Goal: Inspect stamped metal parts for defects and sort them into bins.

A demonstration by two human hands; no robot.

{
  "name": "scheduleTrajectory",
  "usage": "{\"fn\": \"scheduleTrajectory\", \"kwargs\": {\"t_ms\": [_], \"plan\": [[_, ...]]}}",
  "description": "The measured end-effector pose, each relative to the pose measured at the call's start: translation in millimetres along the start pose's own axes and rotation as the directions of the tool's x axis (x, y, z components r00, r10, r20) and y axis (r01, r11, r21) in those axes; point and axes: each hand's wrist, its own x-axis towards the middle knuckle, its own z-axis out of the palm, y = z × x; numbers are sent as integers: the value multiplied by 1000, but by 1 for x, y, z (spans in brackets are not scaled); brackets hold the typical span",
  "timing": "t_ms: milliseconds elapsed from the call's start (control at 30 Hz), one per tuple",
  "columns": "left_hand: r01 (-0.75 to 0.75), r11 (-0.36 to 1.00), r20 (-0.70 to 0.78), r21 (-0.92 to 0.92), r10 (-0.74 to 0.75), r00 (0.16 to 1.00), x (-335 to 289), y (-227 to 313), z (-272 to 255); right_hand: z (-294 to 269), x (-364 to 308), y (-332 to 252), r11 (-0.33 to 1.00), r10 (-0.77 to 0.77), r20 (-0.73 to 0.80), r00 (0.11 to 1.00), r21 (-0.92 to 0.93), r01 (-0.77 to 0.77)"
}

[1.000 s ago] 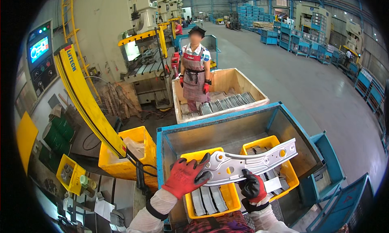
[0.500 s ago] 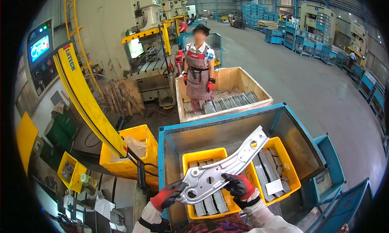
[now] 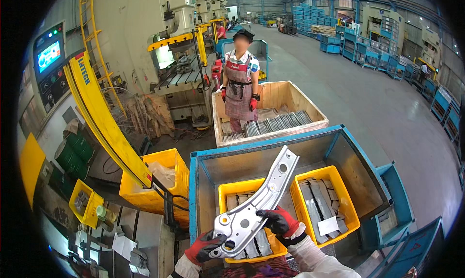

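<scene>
A long silver stamped metal bracket point(image 3: 256, 203) with several round holes is held slantwise above the bins, its narrow end up and to the right. My left hand point(image 3: 206, 248), in a red and black glove, grips its wide lower end. Fingers of my right hand point(image 3: 281, 221), gloved the same way, close on its right edge near the middle. Below the bracket stands a yellow bin point(image 3: 225, 188) with stacked metal parts, partly hidden by it. To the right, another yellow bin point(image 3: 356, 215) holds more grey parts and a white paper point(image 3: 328, 225).
A blue-framed metal crate point(image 3: 271, 145) surrounds both bins. Beyond it, a person point(image 3: 239, 79) in an apron stands by a wooden crate point(image 3: 315, 108) of metal parts. A yellow post point(image 3: 106, 123) leans on the left beside a yellow box point(image 3: 160, 193); large presses stand behind.
The bracket has turned more upright, its narrow end swinging leftward and up. My left hand has moved slightly lower; both hands keep their hold.
</scene>
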Motion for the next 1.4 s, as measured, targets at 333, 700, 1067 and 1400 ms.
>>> {"fn": "scheduleTrajectory", "kwargs": {"t_ms": [333, 700, 1067, 1400], "plan": [[50, 989, -5, 137, -50, 999, 7, 15, 8, 2, -9, -2, 969, -212, 14, 977, -126, 212], [71, 989, 49, 127, -78, 996, 5, 5, 15, -13, -27, 9, 885, -390, 31, 920, -263, 384], [-56, 979, 165, 198, 23, 986, 31, 27, 19, -56, 11, 39, 837, -357, -30, 934, -455, 305], [-521, 309, 246, 796, 622, 744, 42, 50, -22, -39, 5, 52, 886, -90, -255, 963, 421, 195]]}}
